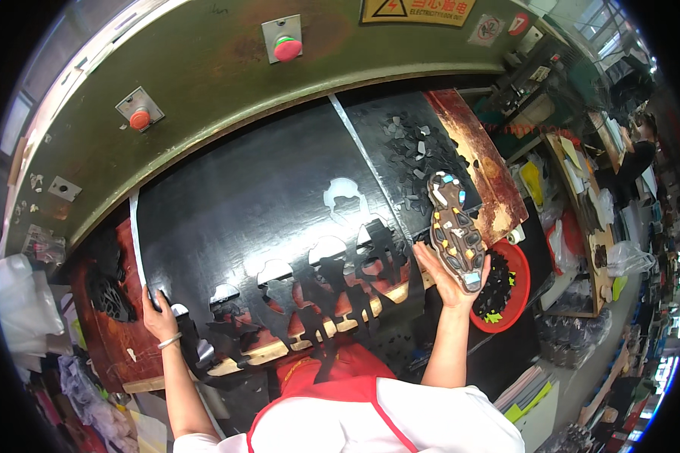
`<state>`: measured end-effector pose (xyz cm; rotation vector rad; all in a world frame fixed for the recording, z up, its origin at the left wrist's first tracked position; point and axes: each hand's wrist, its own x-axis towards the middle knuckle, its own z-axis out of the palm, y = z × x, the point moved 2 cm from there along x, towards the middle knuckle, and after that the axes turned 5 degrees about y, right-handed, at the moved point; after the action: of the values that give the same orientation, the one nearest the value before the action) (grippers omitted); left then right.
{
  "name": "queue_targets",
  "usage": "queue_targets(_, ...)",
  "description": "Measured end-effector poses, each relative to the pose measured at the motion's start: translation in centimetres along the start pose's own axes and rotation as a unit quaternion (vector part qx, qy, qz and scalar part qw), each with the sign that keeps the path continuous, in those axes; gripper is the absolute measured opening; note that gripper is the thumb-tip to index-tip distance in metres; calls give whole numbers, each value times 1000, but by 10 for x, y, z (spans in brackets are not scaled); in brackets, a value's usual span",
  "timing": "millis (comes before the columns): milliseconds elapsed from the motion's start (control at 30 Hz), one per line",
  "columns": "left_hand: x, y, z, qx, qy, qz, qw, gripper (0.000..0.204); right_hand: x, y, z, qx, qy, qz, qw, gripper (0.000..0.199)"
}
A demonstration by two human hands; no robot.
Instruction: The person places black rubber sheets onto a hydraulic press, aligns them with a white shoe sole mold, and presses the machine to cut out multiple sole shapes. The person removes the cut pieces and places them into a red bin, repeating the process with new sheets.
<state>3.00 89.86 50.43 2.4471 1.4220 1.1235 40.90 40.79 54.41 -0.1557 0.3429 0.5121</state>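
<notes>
A large black sheet (242,189) lies across the work table, its near edge cut into ragged, sole-like gaps with strips hanging down. At its left edge, my left hand (160,318) pinches the sheet's near corner between thumb and fingers. My right hand (453,285) supports a brown, sole-shaped cutting die (456,230) from below, its fingers partly hidden behind it. Yellow, white, blue and black pieces sit in the die's surface. The die is held above the table's right side, beside small black cut pieces (415,151) scattered on the black surface.
A red bowl (523,291) with black and yellow-green bits stands right of my right hand. The green machine beam (204,83) spans the far side, carrying two red buttons. Black scraps (109,291) lie at left. Another person (642,155) is at far right, beyond cluttered shelves.
</notes>
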Motion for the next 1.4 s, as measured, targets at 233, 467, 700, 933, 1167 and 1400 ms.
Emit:
queue_targets(233, 15, 18, -9, 52, -130, -75, 987, 41, 4, 24, 50, -139, 39, -129, 981, 71)
queue_targets(467, 12, 29, -8, -10, -46, -116, 992, 31, -26, 171, 77, -518, -126, -104, 839, 103)
queue_targets(700, 8, 28, -8, -46, 7, -23, 999, 31, 24, 383, 92, -733, -266, -6, 626, 90)
queue_targets(933, 30, 36, 4, 10, -57, -43, 997, 33, 26, 491, 61, -838, -268, -312, 358, 93)
queue_targets(1167, 90, 30, 43, 8, -104, -81, 991, 29, 111, 463, 89, -805, -315, -198, 463, 89)
queue_targets(1400, 110, 3, 20, -114, -31, -180, 976, 23, 218, 291, 184, -690, -57, -452, 563, 73)
